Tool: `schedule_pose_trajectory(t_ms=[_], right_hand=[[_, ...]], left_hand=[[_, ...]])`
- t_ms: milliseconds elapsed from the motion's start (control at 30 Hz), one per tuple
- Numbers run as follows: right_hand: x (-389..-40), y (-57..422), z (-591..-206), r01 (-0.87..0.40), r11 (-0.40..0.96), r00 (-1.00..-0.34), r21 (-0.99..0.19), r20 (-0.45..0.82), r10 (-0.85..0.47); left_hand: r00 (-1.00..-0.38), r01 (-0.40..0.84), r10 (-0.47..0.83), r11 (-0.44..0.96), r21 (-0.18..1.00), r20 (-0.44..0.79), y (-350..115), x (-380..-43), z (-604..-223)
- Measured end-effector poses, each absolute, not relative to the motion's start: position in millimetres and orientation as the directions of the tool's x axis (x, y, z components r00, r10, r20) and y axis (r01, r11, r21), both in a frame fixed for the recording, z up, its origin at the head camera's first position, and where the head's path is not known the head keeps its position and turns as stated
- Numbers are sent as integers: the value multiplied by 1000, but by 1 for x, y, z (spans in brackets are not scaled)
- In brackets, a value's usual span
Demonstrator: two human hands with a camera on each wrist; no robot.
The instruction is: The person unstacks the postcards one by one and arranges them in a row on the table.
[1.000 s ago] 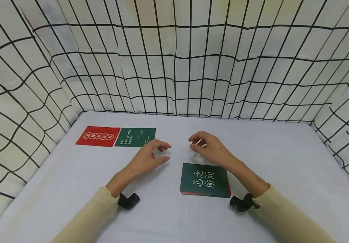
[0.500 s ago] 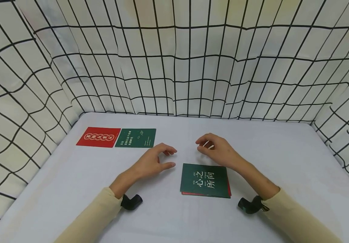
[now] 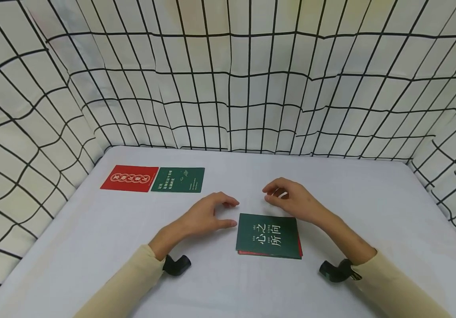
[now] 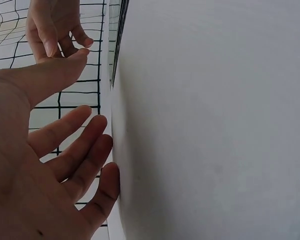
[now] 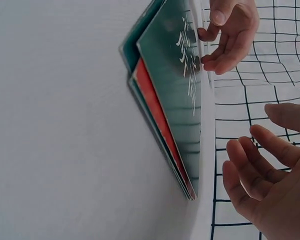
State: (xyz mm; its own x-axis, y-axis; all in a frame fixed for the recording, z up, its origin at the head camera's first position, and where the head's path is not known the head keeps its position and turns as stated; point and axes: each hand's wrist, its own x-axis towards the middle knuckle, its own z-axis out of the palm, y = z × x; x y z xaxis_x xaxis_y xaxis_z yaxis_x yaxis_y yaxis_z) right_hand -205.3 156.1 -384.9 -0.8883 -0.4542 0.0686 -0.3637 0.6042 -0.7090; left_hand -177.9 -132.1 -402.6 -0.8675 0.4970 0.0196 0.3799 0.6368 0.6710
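Observation:
A small stack of green and red cards (image 3: 247, 238) lies on the white table, a green one with white lettering on top. In the right wrist view the stack (image 5: 165, 100) shows a red card between green ones. My left hand (image 3: 204, 215) is just left of the stack, fingers loosely bent and thumb apart, holding nothing. Beyond the stack's far right corner hovers my right hand (image 3: 295, 199), its fingers relaxed and bare. Left of both hands, a red card (image 3: 129, 184) and a green card (image 3: 188, 181) lie side by side.
The table (image 3: 220, 287) is covered with a white cloth. White walls with a black grid (image 3: 247, 88) enclose its back and sides. A black wrist camera (image 3: 178, 266) sits at the left cuff, another black camera (image 3: 334, 271) at the right.
My left hand has moved right and nearer, close to the stack's left edge. My right hand has drifted right and slightly nearer. The cards have stayed in place.

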Motion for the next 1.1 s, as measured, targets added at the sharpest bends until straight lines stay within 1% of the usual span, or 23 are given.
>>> schedule_pose_trajectory(t_ms=[267, 467, 633, 833, 1100], right_hand=[[-201, 163, -387, -396, 591, -856, -703, 49, -514], [-198, 170, -390, -398, 611, -839, -684, 3, -544], [-196, 174, -390, -397, 634, -826, -663, -44, -562], [-191, 180, -389, -424, 648, -791, -632, -91, -606], [-186, 184, -389, -459, 656, -748, -599, -139, -649]], left_hand=[[-836, 420, 549, 642, 642, -2, -128, -177, -401], [-813, 447, 582, 659, 605, -33, -125, -176, -398], [-793, 447, 603, 668, 595, -82, -123, -176, -397], [-768, 463, 631, 664, 588, -108, -119, -176, -397], [-760, 502, 640, 689, 524, -114, -115, -173, -397]])
